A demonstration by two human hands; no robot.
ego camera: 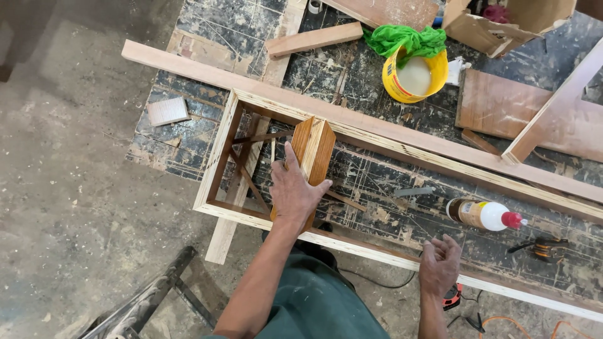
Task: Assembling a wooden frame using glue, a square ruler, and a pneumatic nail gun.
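Left hand (294, 188) spread flat, fingers (290, 157) extended and pressing on a brown wooden block (312, 150), thumb hooked around its right edge at about three o'clock; grasping the block rather than lying loose. Block standing inside the left end of a long open plywood frame (217, 157), near the centre of view, top pointing toward twelve o'clock. Right hand (440, 263) at about five o'clock, fingers loosely curled, holding nothing, hovering just above the frame's near rail. Beyond that hand, toward two o'clock, a glue bottle (480, 214) with white shoulder and red cap lying on its side on the paint-splattered workbench (207, 37). At one o'clock from the block, a yellow tub (414, 78) of pale glue with a green rag (405, 39) draped over its rim. Farther out at one o'clock, an open cardboard box (502, 22). Loose wood offcut (314, 39) at twelve o'clock. Small pale board (167, 111) at ten o'clock. Bare concrete floor (69, 188) at nine o'clock.
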